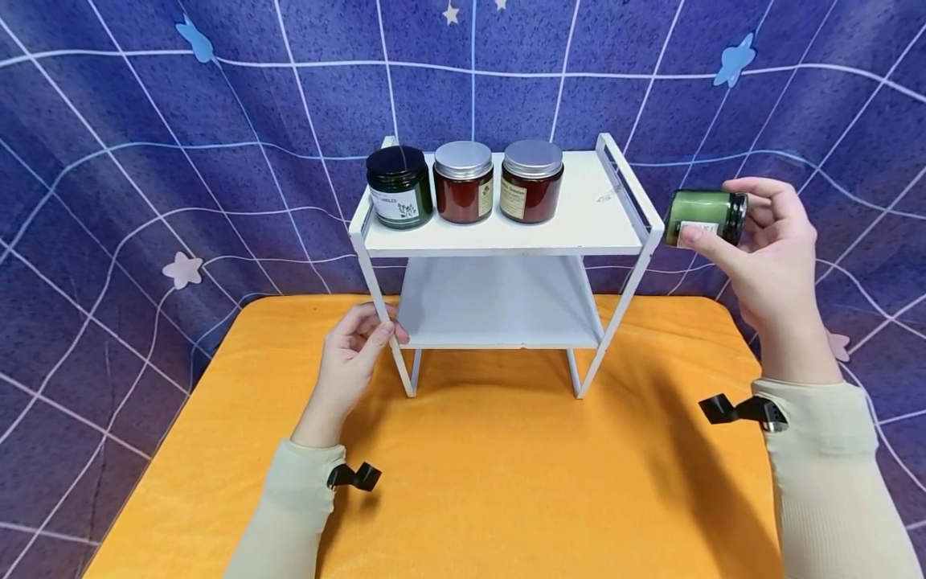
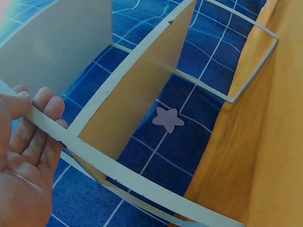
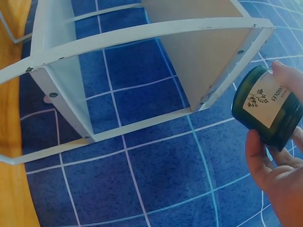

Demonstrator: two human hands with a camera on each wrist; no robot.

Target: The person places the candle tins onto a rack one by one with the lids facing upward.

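Note:
My right hand (image 1: 780,241) holds a green glass candle jar (image 1: 698,215) on its side in the air, just right of the shelf's top. The jar's black lid points toward my palm, and its white label (image 3: 266,100) shows in the right wrist view. My left hand (image 1: 354,342) pinches the front left leg of a white two-tier shelf (image 1: 499,301), thumb in front, near the lower tier. In the left wrist view, the fingers (image 2: 54,108) lie behind that white leg (image 2: 128,177).
On the top tier stand a dark green jar with a black lid (image 1: 399,189) and two amber jars (image 1: 463,183) with silver lids. The shelf stands on an orange cloth (image 1: 499,482). Behind it hangs a blue gridded curtain (image 1: 289,201) with stars.

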